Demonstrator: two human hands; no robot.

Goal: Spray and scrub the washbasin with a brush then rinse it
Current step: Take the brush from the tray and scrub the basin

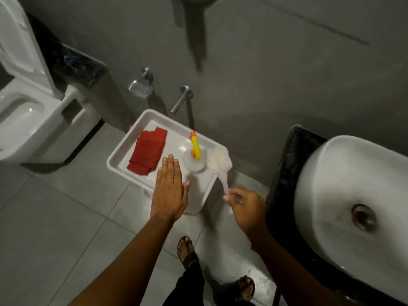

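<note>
A white washbasin [344, 195] sits on a dark counter at the right, its metal drain [363, 219] visible. A white tray [114, 161] rests on a stand left of it. On the tray stands a clear spray bottle with a yellow and orange nozzle [195, 149]. My right hand [245, 206] is shut on the handle of a white brush [221, 162], whose head hovers at the tray's right edge. My left hand [169, 191] is flat and open, fingers together, just left of the spray bottle, touching nothing that I can see.
A folded red cloth [148, 151] lies in the tray's left half. A white toilet [28, 115] with raised lid stands at the far left. A wall tap [182, 99] and soap dish [140, 88] are on the grey wall. My sandalled feet stand on grey floor tiles below.
</note>
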